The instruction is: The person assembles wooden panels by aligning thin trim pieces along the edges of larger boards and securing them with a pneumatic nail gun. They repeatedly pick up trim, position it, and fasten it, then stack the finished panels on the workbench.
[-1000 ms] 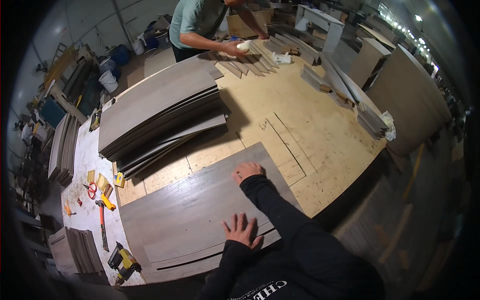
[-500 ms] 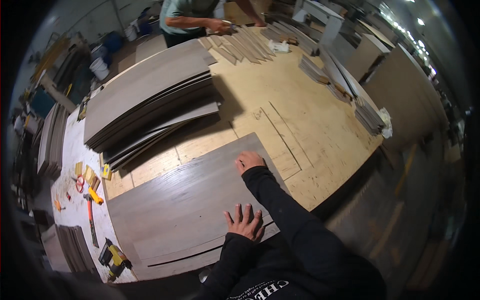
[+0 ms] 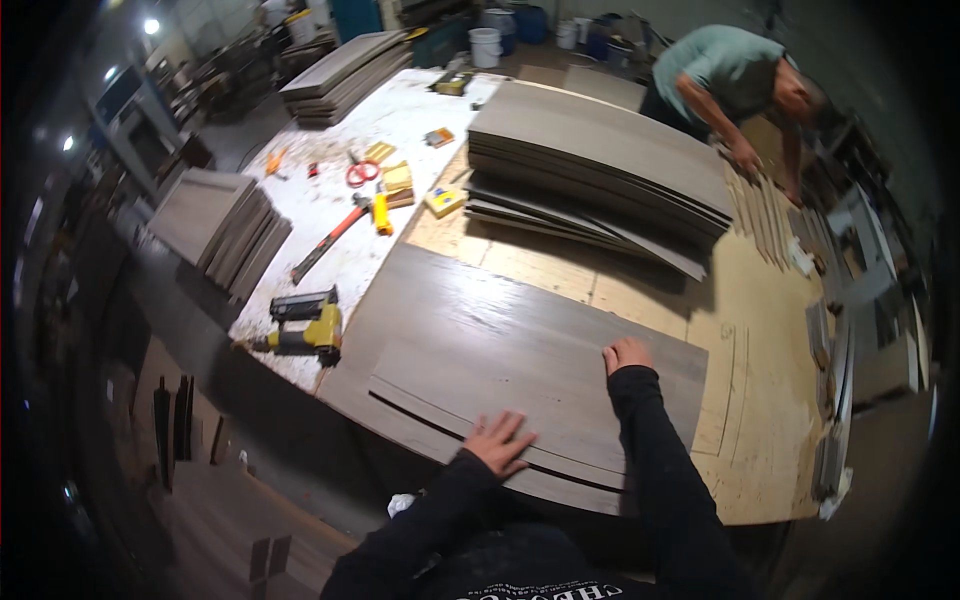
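A large grey-brown wood panel (image 3: 480,330) lies flat on the worktable before me. A long dark groove (image 3: 416,414) runs along its near side. My left hand (image 3: 497,445) rests palm down across this groove, fingers spread. Farther right, my right hand (image 3: 627,355) is on the panel's surface with its fingers curled in. Whatever those fingers hold, if anything, is hidden. To the left of the panel, a yellow and black nail gun (image 3: 318,328) lies on the white table part.
A tall stack of grey panels (image 3: 600,135) stands behind my panel. Leftward lie a hammer (image 3: 330,240), red-handled scissors (image 3: 362,173), a yellow tape measure (image 3: 444,201) and more panel stacks (image 3: 215,215). At the far right a co-worker (image 3: 720,75) bends over thin wood strips (image 3: 762,220).
My view has swung to the left, bringing more of the tool side into sight. The left hand now lies farther left along the groove. The right hand stays curled on the panel.
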Motion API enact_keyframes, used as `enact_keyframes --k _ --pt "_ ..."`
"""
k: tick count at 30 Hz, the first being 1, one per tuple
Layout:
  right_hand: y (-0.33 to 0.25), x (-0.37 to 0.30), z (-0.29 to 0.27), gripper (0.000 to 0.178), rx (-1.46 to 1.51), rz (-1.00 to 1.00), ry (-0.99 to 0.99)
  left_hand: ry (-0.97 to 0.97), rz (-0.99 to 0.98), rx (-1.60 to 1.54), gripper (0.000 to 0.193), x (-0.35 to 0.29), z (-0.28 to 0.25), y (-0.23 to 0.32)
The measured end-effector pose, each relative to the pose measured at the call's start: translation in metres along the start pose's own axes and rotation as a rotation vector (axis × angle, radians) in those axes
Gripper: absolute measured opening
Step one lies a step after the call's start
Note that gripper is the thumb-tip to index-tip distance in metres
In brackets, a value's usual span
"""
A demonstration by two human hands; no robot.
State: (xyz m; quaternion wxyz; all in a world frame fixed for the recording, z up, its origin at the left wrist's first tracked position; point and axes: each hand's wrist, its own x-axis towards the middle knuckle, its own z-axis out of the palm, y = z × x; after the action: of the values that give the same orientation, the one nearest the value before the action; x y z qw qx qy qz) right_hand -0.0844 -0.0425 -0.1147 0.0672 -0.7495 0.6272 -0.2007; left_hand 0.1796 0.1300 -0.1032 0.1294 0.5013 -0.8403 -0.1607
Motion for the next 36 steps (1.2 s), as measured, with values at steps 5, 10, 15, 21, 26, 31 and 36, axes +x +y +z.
enact_keyframes --k 5,10,15,21,26,31,36 --pt "-0.095 0.043 0.047 0.017 0.123 -0.099 -0.080 0.135 -0.197 0.128 0.065 -0.037 -0.036 -0.073" --pt "-0.166 0.080 0.086 0.019 0.278 -0.197 -0.128 0.203 -0.223 0.103 0.071 -0.045 -0.038 -0.091" --pt "-0.194 0.088 0.107 0.020 0.248 -0.062 -0.093 0.232 -0.224 0.018 0.070 -0.047 -0.030 -0.098" --pt "-0.196 0.082 0.109 0.019 0.206 -0.052 -0.035 0.203 -0.226 0.011 0.070 -0.047 -0.030 -0.100" --pt "-0.202 0.081 0.103 0.018 0.208 -0.050 -0.024 0.193 -0.220 0.001 0.070 -0.046 -0.031 -0.101" --pt "-0.204 0.082 0.102 0.019 0.199 -0.064 -0.012 0.193 -0.220 0.024 0.070 -0.045 -0.034 -0.100" --pt "-0.211 0.082 0.095 0.018 0.194 -0.044 -0.017 0.214 -0.207 0.023 0.069 -0.045 -0.035 -0.103"
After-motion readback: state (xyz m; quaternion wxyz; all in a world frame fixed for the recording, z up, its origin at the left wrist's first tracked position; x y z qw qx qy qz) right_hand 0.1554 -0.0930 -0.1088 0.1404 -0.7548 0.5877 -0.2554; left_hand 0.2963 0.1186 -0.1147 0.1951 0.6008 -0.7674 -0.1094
